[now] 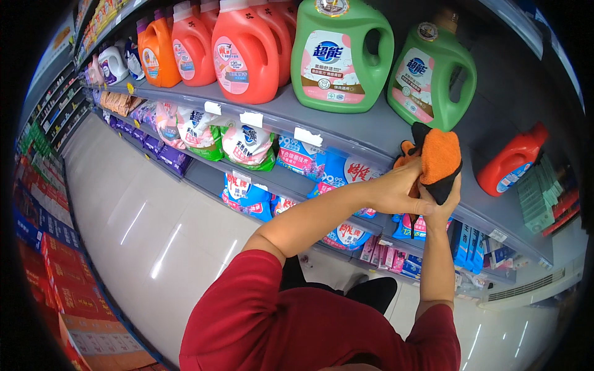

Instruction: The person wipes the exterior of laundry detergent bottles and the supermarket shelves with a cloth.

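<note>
An orange and black cloth (pixel 440 157) is bunched up between my two hands, in front of the upper shelf's edge at the right. My left hand (pixel 403 188) reaches across and grips its left part, with the thumb pointing right. My right hand (pixel 446 204) holds the cloth from below and from the right. A dark strap or strip of it hangs beneath the hands. Just above the cloth stands a green laundry detergent jug (pixel 429 81), and a larger green jug (pixel 343 60) is to its left. A red bottle (pixel 510 162) leans on the shelf at the right.
Pink-red detergent bottles (pixel 246 55) and an orange bottle (pixel 158 55) line the upper shelf (pixel 338 127). Bags of washing powder (pixel 248 143) fill the shelves below. Flat boxes (pixel 538 199) lie at the far right. Stacked red cartons (pixel 79 287) stand across the aisle floor (pixel 139 185).
</note>
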Demonstrator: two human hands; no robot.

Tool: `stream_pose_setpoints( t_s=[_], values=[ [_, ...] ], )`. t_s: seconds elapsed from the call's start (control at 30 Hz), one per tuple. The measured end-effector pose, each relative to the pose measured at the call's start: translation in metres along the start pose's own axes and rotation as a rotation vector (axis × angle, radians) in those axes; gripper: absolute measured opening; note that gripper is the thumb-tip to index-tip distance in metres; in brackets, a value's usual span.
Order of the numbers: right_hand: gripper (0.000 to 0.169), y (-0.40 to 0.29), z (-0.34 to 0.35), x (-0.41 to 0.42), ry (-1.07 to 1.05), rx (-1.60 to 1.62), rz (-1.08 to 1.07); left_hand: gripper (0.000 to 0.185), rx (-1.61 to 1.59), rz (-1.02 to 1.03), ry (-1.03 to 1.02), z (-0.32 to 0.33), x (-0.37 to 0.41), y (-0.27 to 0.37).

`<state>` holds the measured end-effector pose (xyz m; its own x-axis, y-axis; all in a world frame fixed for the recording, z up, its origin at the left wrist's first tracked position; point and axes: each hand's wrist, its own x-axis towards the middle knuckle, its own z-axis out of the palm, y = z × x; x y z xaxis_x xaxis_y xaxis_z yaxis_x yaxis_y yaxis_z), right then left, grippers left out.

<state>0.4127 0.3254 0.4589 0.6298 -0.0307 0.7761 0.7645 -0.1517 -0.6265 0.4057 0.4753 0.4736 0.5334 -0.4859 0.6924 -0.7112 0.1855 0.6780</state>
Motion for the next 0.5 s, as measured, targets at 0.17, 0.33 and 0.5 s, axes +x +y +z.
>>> stream_pose_setpoints(
  t_s=[0.17,0.33,0.5],
  values=[
    [0.059,0.009,0.008,0.022,0.016,-0.309,-0.244,0.056,0.472,-0.118,0.149,-0.027,-0.012,0.018],
    [0.060,0.043,0.020,0.030,0.056,-0.375,-0.123,0.041,0.769,-0.058,0.763,-0.108,-0.031,0.005],
    [0.058,0.035,0.024,0.037,0.016,-0.434,-0.103,0.075,1.019,-0.097,1.021,-0.198,-0.033,-0.011]
  ],
)
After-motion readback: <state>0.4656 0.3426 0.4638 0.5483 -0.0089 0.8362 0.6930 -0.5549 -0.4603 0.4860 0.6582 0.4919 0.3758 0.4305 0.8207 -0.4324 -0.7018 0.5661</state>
